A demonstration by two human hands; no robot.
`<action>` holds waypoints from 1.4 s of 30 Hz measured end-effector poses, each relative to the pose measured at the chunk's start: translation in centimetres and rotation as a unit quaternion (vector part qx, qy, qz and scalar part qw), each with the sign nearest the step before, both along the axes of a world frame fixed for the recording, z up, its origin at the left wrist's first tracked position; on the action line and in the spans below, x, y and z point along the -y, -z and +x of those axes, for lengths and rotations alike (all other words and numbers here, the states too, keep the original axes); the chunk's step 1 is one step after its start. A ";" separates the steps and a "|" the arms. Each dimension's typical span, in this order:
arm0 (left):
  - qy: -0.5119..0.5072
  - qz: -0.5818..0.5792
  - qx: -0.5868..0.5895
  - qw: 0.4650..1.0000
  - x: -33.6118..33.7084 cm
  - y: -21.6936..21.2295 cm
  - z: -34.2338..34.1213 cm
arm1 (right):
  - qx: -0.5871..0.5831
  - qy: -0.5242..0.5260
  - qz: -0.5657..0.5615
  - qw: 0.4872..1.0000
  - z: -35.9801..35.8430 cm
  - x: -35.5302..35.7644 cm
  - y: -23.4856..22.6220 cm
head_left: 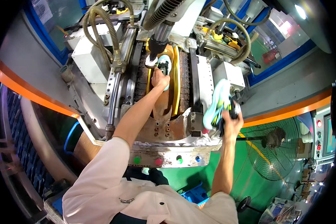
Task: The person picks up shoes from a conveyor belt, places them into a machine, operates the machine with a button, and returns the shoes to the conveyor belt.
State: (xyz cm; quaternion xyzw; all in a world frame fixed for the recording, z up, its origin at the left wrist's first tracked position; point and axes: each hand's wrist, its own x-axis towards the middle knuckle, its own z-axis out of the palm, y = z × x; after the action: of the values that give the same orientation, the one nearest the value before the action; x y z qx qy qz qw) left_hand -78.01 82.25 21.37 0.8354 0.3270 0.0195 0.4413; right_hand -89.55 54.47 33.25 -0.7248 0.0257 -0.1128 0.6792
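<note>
My left hand (160, 79) reaches into the middle of a press machine and is closed on a sports shoe (164, 62) with a pale turquoise and black look. This shoe lies between two yellow side pads (176, 84), just below a dark vertical press rod (158, 44) with a white piece at its tip. My hand hides part of the shoe. At the machine's right side, my right hand (233, 122) grips a second sports shoe (217, 106). It is held up on its side, its pale turquoise sole turned left and its dark part against my fingers.
Metal cylinders and ribbed hoses (97, 31) flank the press on both sides. Along the front edge runs a panel with coloured push buttons (158, 161). A large caged fan (274, 143) stands on the right, near a control screen (327, 136). A blue crate (196, 194) sits on the green floor.
</note>
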 end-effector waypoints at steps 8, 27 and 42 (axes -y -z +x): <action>-0.069 -0.538 0.127 0.830 -6.5 -9.0 -25.1 | -0.128 -0.213 -0.234 0.940 17.4 -16.6 4.6; -0.593 -0.341 0.361 0.634 2.3 -8.5 -59.0 | 0.264 -0.357 -0.162 0.881 -10.7 -23.9 6.5; -0.857 -0.236 0.381 0.253 14.2 -0.9 -74.1 | 0.333 -0.535 -0.167 0.758 -23.8 -32.0 14.1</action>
State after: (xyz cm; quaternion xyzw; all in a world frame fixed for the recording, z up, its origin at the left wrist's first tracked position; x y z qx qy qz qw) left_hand -152.06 68.06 22.28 -0.1806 0.6353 0.6244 0.4170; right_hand -113.31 86.49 19.14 -0.6396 -0.6131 0.0319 0.4626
